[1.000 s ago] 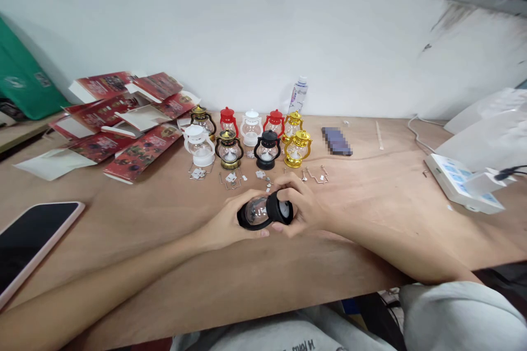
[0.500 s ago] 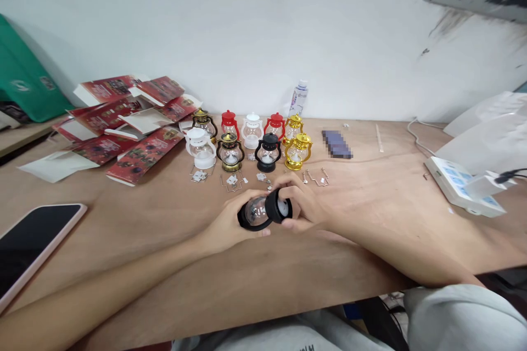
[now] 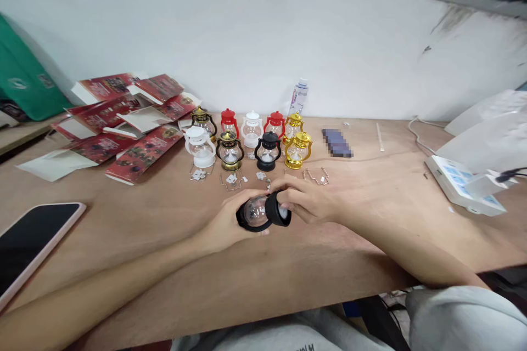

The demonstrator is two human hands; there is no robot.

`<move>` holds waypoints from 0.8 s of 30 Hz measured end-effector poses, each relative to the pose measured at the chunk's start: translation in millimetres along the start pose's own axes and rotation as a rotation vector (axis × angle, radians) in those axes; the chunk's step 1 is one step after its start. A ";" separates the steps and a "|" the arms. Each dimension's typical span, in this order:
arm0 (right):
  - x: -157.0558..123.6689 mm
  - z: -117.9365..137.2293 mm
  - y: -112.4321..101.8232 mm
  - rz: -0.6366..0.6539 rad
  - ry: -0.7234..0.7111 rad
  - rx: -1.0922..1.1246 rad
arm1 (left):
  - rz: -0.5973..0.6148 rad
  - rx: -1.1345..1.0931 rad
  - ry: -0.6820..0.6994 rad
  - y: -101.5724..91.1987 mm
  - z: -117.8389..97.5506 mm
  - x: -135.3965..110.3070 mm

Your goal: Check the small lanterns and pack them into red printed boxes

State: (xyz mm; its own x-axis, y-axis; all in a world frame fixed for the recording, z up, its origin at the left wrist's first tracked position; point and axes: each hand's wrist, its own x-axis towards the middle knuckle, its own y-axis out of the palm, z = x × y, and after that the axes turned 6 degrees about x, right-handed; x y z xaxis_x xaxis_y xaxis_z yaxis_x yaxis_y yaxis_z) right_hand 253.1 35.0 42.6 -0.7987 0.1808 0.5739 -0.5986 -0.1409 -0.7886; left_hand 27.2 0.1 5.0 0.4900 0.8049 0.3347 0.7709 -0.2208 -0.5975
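Over the near part of the table, a small black lantern (image 3: pixel 256 213) with a clear globe lies tipped on its side, its base turned to the right. My left hand (image 3: pixel 230 219) is closed around its top end. At the base, my right hand (image 3: pixel 302 200) has its fingers curled against the rim and pale underside; its fingertips are partly hidden. Just beyond my hands stand several small lanterns in two rows, among them a black lantern (image 3: pixel 268 152), a white lantern (image 3: pixel 200 148) and a gold lantern (image 3: pixel 298 151).
Wire handles (image 3: pixel 318 176) and small white pieces (image 3: pixel 231 179) lie before the lanterns. Red printed boxes (image 3: pixel 144 153) are heaped at left, with a phone (image 3: pixel 37 247) nearer. A bottle (image 3: pixel 299 97) stands by the wall. A power strip (image 3: pixel 463 184) sits at right.
My right thumb no longer shows under the lantern's base, and the right fingers have shifted across its underside. My left hand keeps its hold on the lantern.
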 end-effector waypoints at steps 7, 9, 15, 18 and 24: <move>-0.5 2.0 -0.3 -0.002 -0.025 -0.068 | -0.041 0.017 0.040 -0.5 -0.5 -0.6; -0.2 3.9 3.0 -0.075 0.054 0.050 | -0.071 0.043 0.045 -0.5 -1.0 -1.9; -0.1 12.2 19.0 -0.319 0.590 0.640 | -0.221 0.223 0.035 -1.1 -1.3 -8.9; 1.7 18.4 27.6 -0.381 0.644 0.837 | -0.309 0.266 0.030 0.1 -0.3 -10.5; 8.5 33.2 41.1 -0.559 0.752 0.877 | -0.334 0.306 0.160 10.3 -1.6 -12.6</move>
State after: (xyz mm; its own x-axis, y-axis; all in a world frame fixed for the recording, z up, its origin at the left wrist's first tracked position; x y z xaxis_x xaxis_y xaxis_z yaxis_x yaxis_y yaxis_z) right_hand 219.6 -1.5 22.4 -0.3670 0.8848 0.2870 -0.9090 -0.4066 0.0911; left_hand 29.7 -13.2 -4.1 0.3109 0.7038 0.6388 0.7533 0.2273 -0.6171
